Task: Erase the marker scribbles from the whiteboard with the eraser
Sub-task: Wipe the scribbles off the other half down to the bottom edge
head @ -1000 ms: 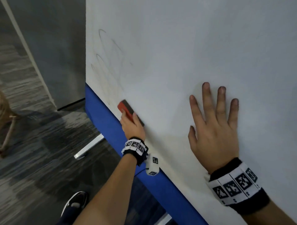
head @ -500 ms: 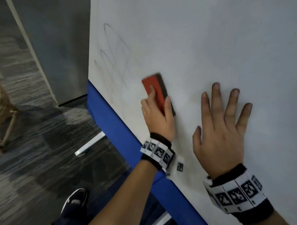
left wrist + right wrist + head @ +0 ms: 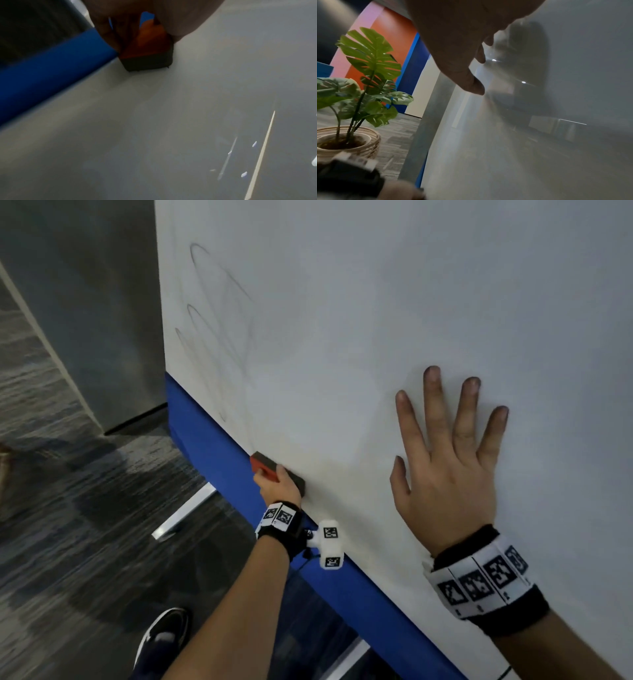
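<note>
Against the whiteboard's point(image 3: 342, 302) lower edge, left hand point(image 3: 279, 486) gripping red-backed, dark-felted eraser point(image 3: 274, 470); right hand point(image 3: 448, 474) flat, fingers spread.

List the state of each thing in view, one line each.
eraser: pressed to the board at its bottom edge, by the blue frame.
left hand: grips the eraser.
right hand: flat on the board, fingers spread.
whiteboard: mostly clean.
marker scribbles: faint loops remain, upper left.
</note>
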